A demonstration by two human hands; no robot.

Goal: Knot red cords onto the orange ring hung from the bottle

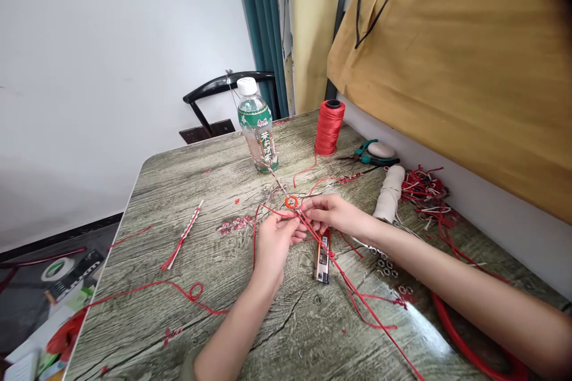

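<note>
My left hand (pixel 274 242) and my right hand (pixel 330 214) meet at the middle of the wood-grain table (pixel 187 190), both pinched on thin red cords (pixel 357 294). The cords run through a small orange ring (pixel 291 202) just beyond my fingertips. From the ring a taut strand leads up to a plastic water bottle (pixel 258 126). Loose cord ends trail toward me across the table. A lighter (pixel 322 257) lies under my right hand.
A red thread spool (pixel 329 127) stands behind, a white twine spool (pixel 389 193) and pliers (pixel 373 155) lie to the right beside a pile of cord scraps (pixel 422 190). A red-white braid (pixel 184 239) lies left. A black chair (pixel 214 107) stands beyond; a yellow-covered bed (pixel 469 65) borders the right.
</note>
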